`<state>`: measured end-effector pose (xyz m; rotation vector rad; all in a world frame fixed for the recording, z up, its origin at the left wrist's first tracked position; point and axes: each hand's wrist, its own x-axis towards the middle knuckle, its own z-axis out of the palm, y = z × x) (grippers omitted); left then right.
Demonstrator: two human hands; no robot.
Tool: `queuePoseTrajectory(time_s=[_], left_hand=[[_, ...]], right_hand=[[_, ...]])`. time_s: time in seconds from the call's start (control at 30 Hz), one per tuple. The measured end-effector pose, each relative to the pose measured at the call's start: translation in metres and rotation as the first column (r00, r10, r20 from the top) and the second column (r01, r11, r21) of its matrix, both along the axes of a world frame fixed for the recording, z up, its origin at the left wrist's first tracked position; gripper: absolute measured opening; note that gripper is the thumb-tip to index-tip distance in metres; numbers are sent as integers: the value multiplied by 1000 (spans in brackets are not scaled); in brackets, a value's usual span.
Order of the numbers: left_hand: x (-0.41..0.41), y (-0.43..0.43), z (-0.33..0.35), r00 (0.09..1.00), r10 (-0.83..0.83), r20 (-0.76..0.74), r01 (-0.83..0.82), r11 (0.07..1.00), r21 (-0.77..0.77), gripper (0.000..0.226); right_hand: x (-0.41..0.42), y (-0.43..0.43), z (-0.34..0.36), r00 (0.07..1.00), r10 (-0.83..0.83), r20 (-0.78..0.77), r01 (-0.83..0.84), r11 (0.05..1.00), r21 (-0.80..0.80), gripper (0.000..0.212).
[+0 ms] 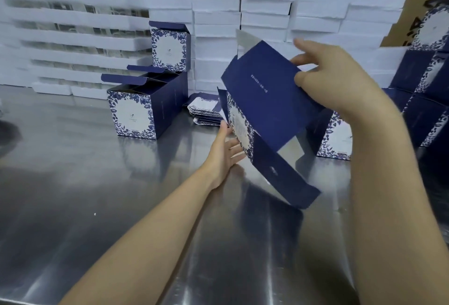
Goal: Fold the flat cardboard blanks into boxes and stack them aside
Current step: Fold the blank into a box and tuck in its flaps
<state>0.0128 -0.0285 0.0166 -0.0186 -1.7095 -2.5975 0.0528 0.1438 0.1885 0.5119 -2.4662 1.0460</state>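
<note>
The right hand (pixel 323 81) pinches the top edge of a half-opened navy box blank (pixel 272 110), thumb on the near face and fingers behind. The left hand (pixel 224 151) is flat and relaxed, its straight fingers pressed against the blank's floral side panel. The blank hangs tilted over the steel table (pixel 97 183), its lowest flap close to the surface; I cannot tell whether it touches.

To square the sleeve well, I would judge that the left palm should keep pushing that floral panel inward while the right holds the top crease firm, so the 4 walls stand at right angles before any flap is tucked.

The near table gives open room for the swinging lower flap. Tighter spots lie further out: the pile of flat blanks (pixel 206 110) just behind the left hand, 2 folded boxes (pixel 136 110) at the left, another finished box (pixel 337 134) close on the right, and the white foam trays (pixel 218 12) behind
</note>
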Motion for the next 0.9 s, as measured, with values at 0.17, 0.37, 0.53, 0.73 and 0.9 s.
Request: queuePoseTrajectory(time_s=[0.17,0.37,0.53,0.73,0.9], left_hand=[[-11,-17,-1,982,-138,126,113,977,182,78],[-18,-35,0,978,-47,204,15,988,155,34],[-26,-47,-6,981,195,3,-182,918,-353,51],[-27,-20,-20,916,-196,-351,-350,44,-936,57],[-39,-15,-27,986,-144,-82,-96,-96,-991,53]], right_hand=[[-22,-9,-25,973,100,208,-130,983,133,35],[-80,-43,-127,977,-38,211,-52,913,405,65],[-97,-37,-190,946,-111,305,-107,782,615,60],[-92,-57,-189,993,-105,62,42,773,633,38],[-94,-60,-192,986,-158,48,107,833,542,41]])
